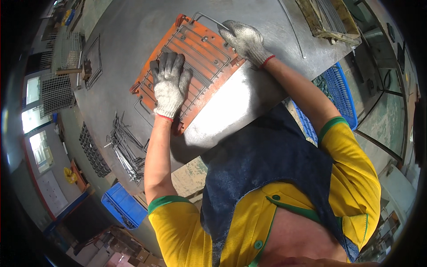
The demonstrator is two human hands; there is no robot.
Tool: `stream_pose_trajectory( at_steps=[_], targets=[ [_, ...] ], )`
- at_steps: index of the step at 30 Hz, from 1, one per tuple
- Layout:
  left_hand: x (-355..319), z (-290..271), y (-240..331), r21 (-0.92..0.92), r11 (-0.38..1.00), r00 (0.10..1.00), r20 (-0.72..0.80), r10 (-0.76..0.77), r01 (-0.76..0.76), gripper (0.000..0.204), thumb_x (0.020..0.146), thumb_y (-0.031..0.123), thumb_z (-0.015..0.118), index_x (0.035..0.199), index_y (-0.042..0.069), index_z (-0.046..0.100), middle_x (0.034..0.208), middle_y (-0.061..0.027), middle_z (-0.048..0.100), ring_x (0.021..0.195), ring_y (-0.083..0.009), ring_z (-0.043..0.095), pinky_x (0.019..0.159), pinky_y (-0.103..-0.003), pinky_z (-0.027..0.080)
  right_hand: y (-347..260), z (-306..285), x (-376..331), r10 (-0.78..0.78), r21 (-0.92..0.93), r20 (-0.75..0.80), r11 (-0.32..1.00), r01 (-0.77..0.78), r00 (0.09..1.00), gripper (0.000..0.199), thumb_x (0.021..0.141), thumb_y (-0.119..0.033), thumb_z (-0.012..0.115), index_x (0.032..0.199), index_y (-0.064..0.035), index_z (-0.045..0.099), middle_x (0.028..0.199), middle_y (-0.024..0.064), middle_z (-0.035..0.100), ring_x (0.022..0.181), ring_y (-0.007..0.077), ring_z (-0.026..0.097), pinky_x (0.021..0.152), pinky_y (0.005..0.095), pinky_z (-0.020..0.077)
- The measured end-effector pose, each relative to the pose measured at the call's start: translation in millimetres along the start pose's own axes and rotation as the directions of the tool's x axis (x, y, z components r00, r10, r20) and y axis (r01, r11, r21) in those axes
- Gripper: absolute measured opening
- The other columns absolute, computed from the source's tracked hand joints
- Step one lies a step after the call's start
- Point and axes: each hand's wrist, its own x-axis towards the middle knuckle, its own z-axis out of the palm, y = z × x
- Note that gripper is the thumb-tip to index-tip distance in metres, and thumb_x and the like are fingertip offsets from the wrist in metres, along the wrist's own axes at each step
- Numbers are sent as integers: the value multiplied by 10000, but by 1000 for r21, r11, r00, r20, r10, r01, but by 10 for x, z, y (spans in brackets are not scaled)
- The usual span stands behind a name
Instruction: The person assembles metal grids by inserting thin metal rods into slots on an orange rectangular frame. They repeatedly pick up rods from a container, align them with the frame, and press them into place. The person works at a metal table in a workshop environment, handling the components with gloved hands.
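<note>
An orange jig point(200, 39) lies at an angle on the grey metal table, carrying a rectangular wire frame point(221, 47) and several thin straight rods point(201, 76) set side by side. My left hand point(170, 86), in a white knit glove with grey-coated fingers, rests flat over the rods with its fingers a little apart. What lies under the palm is hidden. At the jig's far right corner my right hand point(247, 42), gloved alike, has its thumb and fingers closed on a bent wire point(209, 17) that loops out past the jig's edge.
Loose bent wires point(122, 142) are heaped at the table's left front. A wooden box of rods point(327, 20) stands at the far right, near a single long rod point(293, 31). Blue crates point(340, 95) sit below the table on both sides. Wire mesh panels point(57, 93) stand at the left.
</note>
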Motion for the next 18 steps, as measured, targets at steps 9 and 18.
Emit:
stream_pose_trajectory(
  at_steps=[9,18],
  targets=[
    [92,22,173,-25,998,994,91,67,-65,502,906,347,568,1305,44,539,1356,-136,479,1326,-339,385,1152,-576,227,-188,-261,223,477,246,471,737,-630,742,464,992,-480,485,1253,-112,597,869,75,717,690,179,702,635,356,567],
    [-241,-535,69,144,986,974,195,-114,87,522,955,303,543,1421,74,487,1419,-194,500,1357,-404,417,1161,-552,243,-356,-490,378,508,199,425,754,-625,749,443,999,-483,447,1207,-131,617,817,35,723,673,166,690,700,362,555]
  ],
)
